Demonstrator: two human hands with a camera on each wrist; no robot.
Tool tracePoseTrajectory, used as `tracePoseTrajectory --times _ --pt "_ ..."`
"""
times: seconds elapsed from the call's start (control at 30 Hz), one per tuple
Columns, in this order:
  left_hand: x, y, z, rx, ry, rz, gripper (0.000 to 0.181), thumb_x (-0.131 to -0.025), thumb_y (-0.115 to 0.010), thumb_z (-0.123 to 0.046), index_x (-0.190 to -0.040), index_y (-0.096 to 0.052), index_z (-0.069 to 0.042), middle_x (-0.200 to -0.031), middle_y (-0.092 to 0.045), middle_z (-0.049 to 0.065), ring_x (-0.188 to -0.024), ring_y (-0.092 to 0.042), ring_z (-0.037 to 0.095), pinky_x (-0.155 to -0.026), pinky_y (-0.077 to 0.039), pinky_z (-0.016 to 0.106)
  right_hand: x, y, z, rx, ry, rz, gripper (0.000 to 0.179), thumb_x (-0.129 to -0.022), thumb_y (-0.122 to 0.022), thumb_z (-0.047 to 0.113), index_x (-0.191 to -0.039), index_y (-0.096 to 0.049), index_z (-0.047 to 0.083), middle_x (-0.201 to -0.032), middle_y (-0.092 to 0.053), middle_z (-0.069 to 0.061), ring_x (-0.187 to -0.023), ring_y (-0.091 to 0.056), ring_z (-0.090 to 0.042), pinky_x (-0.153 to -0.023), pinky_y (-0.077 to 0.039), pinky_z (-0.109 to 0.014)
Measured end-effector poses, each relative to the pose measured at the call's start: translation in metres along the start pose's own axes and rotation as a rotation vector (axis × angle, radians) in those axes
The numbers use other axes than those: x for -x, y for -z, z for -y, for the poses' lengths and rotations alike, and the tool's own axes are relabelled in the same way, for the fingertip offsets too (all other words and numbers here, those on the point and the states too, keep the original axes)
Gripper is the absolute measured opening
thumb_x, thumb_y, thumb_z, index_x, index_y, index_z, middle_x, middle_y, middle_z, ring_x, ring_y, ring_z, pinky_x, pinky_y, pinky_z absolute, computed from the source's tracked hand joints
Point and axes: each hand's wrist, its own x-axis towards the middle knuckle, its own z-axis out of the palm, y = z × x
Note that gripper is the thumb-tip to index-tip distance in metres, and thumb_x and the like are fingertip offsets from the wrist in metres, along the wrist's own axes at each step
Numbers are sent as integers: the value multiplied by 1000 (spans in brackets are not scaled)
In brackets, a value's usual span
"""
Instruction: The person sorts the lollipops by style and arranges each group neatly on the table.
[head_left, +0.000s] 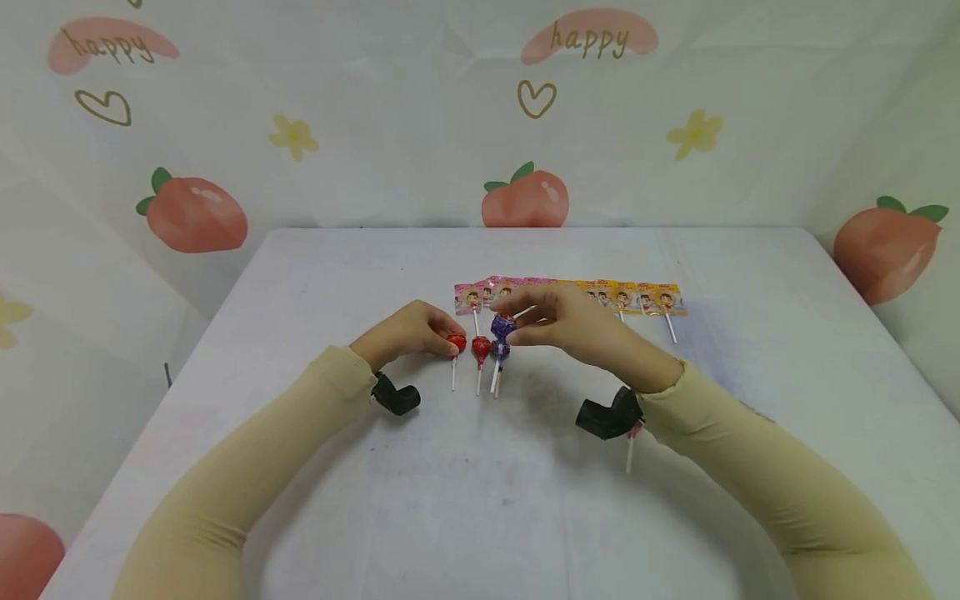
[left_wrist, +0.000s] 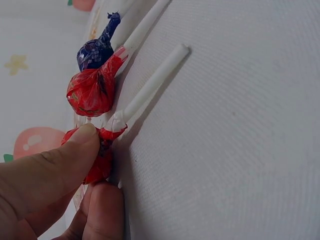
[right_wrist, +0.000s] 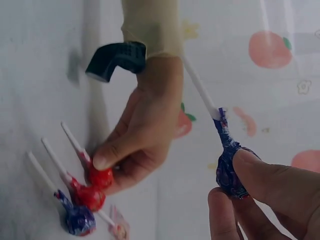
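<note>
My left hand (head_left: 411, 335) pinches the red-wrapped head of a lollipop (left_wrist: 102, 167) lying on the table, its white stick pointing towards me. Just right of it lies a second red lollipop (head_left: 482, 347), and beside that a blue-wrapped lollipop (right_wrist: 80, 221). Above these, my right hand (head_left: 573, 325) holds another blue-purple lollipop (right_wrist: 229, 172) by its head between thumb and fingers. In the right wrist view this one is off the table, its stick free. In the head view it partly overlaps the lying blue one.
Behind the hands runs a row of pink and yellow flat lollipop packets (head_left: 663, 298), partly hidden by the right hand. Under the right forearm a lollipop's white stick (head_left: 630, 454) pokes out. Black curved wrist mounts (head_left: 611, 414) hang below both cuffs. A printed cloth backs the white table (head_left: 450, 517).
</note>
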Motion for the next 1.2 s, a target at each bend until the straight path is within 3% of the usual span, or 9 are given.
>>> tracePoseTrajectory --times 0.4,0.77,1.2 --pt "-1 0 0 -8 23 3 31 -83 -76 -11 -112 -71 -7 -90 -64 3 -84 -50 16 -72 -42 24 -14 9 -28 55 -92 -37 33 -86 -73 9 -119 -68 10 -122 -65 -8 -109 -65 -26 -88 -52 -40" --pt "-2 1 0 -9 35 9 30 -83 -76 -13 -112 -72 -9 -92 -64 3 -86 -49 17 -74 -43 24 -29 3 -58 117 -143 19 33 -87 -71 6 -119 -67 4 -120 -66 -13 -108 -64 -29 -93 -50 -43" --pt "-3 0 1 -12 43 4 30 -83 -77 -13 -112 -72 -10 -93 -64 4 -88 -50 18 -75 -42 25 -34 -3 -71 147 -170 52 31 -87 -70 5 -118 -68 5 -120 -66 -13 -109 -63 -27 -94 -49 -42"
